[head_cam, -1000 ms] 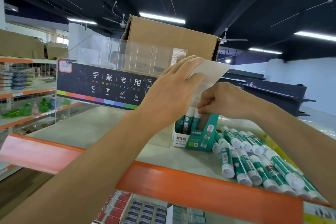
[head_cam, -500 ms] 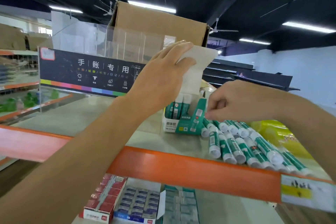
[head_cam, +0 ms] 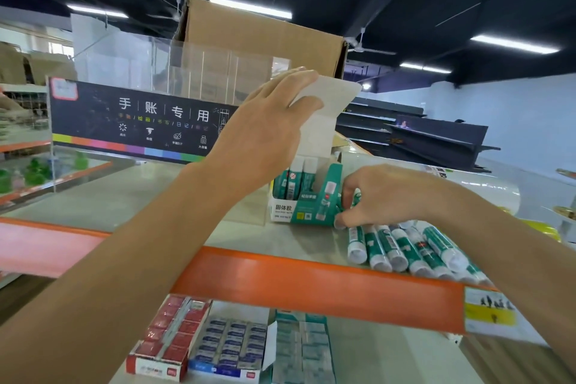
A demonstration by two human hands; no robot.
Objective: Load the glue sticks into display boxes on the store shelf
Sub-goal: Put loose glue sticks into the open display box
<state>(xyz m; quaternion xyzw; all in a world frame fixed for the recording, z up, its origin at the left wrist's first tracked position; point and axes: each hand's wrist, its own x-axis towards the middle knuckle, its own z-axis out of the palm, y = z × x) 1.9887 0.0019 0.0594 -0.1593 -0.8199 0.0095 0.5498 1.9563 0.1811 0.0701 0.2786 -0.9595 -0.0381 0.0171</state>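
A green and white display box (head_cam: 304, 207) stands on the top shelf (head_cam: 187, 218), with a few glue sticks (head_cam: 296, 178) upright inside. My left hand (head_cam: 271, 131) holds its raised white lid flap (head_cam: 330, 103) back, fingers laid over the flap's top. To the right of the box lies a row of several loose green and white glue sticks (head_cam: 405, 246). My right hand (head_cam: 383, 196) reaches down at the near end of that row, next to the box, its fingertips pinching a glue stick (head_cam: 355, 198) there.
A brown cardboard carton (head_cam: 261, 40) and a clear acrylic organiser with a dark sign (head_cam: 140, 115) stand behind the box. An orange rail (head_cam: 311, 284) edges the shelf. Below it lie red, blue and teal product boxes (head_cam: 224, 343). A yellow packet (head_cam: 542, 231) lies far right.
My right hand left the box's opening and dropped right and down to the loose glue sticks. My left hand stays on the lid flap. The camera tilted down slightly.
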